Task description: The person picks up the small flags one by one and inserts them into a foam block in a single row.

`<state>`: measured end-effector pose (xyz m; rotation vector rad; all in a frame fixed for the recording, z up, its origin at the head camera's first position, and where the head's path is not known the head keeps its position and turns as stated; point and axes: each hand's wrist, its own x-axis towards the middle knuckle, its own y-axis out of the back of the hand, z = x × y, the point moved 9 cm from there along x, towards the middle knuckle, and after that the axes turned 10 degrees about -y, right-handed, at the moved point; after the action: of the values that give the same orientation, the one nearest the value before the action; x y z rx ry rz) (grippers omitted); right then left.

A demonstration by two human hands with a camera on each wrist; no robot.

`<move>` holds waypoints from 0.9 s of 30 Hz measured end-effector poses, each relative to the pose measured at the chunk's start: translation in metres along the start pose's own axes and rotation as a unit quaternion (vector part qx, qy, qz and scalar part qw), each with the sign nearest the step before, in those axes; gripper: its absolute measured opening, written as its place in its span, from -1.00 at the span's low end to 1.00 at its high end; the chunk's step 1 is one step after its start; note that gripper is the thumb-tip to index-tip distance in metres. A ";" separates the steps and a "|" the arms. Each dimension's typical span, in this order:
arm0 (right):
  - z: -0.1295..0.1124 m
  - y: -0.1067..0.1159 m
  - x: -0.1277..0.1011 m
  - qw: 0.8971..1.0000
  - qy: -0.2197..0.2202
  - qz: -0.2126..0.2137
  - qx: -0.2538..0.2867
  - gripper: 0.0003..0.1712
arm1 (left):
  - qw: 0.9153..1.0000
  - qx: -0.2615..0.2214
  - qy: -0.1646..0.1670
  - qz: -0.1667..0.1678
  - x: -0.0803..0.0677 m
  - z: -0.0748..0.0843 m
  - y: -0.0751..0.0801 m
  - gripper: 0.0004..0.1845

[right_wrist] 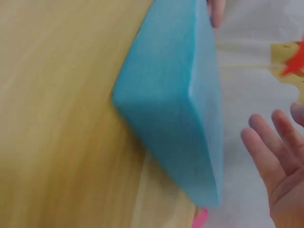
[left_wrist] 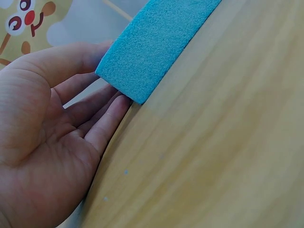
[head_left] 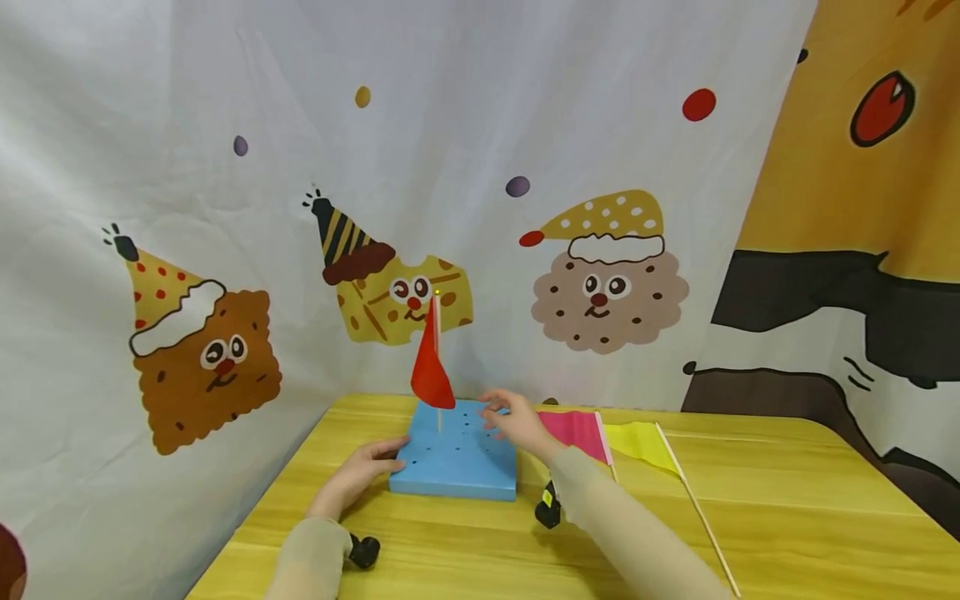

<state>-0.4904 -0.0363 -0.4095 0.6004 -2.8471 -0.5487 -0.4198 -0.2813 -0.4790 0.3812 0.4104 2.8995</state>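
Supporting the work is a worktop (head_left: 795, 500) with yellow wood grain; its far corners are rounded. A blue block (head_left: 453, 477) lies flat on the worktop, left of its middle, with small holes in its top face. A red flag (head_left: 432, 379) stands upright on its pole in the far left part of the block.

The left hand (head_left: 358, 477) holds the left edge of the block, thumb over the top and fingers against the side. The right hand (head_left: 517, 423) is raised over the right part of the block; its fingers are loosely bent, spaced apart and grasp nothing.

To the right of the block, a pink flag (head_left: 572, 435) and a yellow flag (head_left: 643, 443) lie on the worktop. The right sleeve (head_left: 637, 529) covers part of the pink flag's pole. The yellow flag's pole runs toward the near right.

Beyond the worktop hangs a white cloth (head_left: 450, 75) with soft creases. Left to right, its prints show a square biscuit (head_left: 168, 400), a cheese (head_left: 363, 312) and a round biscuit (head_left: 652, 317), each with a face and hat. A larger orange and black print (head_left: 810, 167) fills the far right.
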 end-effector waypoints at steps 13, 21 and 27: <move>0.054 0.104 -0.069 0.995 -0.056 0.053 0.060 -0.63 | 1.000 0.003 0.003 -0.008 0.001 -0.002 0.001 -0.41; 0.079 0.146 -0.097 0.994 -0.073 0.075 0.020 -0.57 | 1.000 0.006 0.010 -0.018 -0.001 -0.003 -0.002 -0.39; 0.089 0.158 -0.110 0.996 -0.088 0.034 0.012 -0.52 | 1.000 0.000 0.013 -0.013 0.000 -0.003 -0.003 -0.39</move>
<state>-0.4694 0.1723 -0.4403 0.4787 -3.0293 -0.5839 -0.4203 -0.2795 -0.4822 0.3352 0.4165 2.8830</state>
